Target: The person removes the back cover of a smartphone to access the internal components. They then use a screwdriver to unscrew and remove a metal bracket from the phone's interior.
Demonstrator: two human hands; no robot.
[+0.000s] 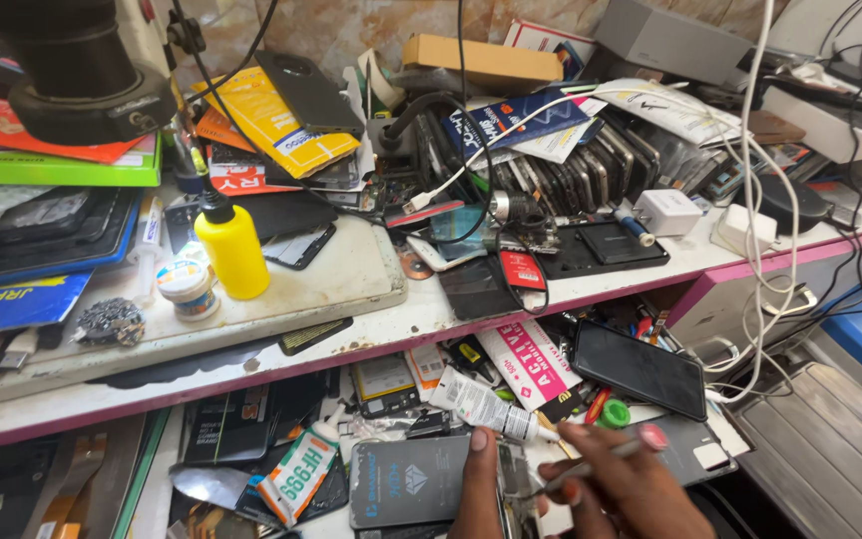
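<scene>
My left hand [478,491] is at the bottom edge and grips an opened phone [517,487] by its left side, thumb pointing up along it. To the right, my right hand [623,491] pinches a thin metal tool [591,461] with a pink end. The tool's tip reaches down-left onto the phone. A dark grey battery [409,481] lies just left of my left hand. A white tube [481,404] lies just above the hands.
The lower shelf holds a black phone [639,369], packets and loose parts. On the upper bench are a white mat [331,284], a yellow squeeze bottle [232,250], a small jar [184,286], a row of upright phones [571,175], a white charger [667,212] and hanging cables. A black microscope [72,70] stands top left.
</scene>
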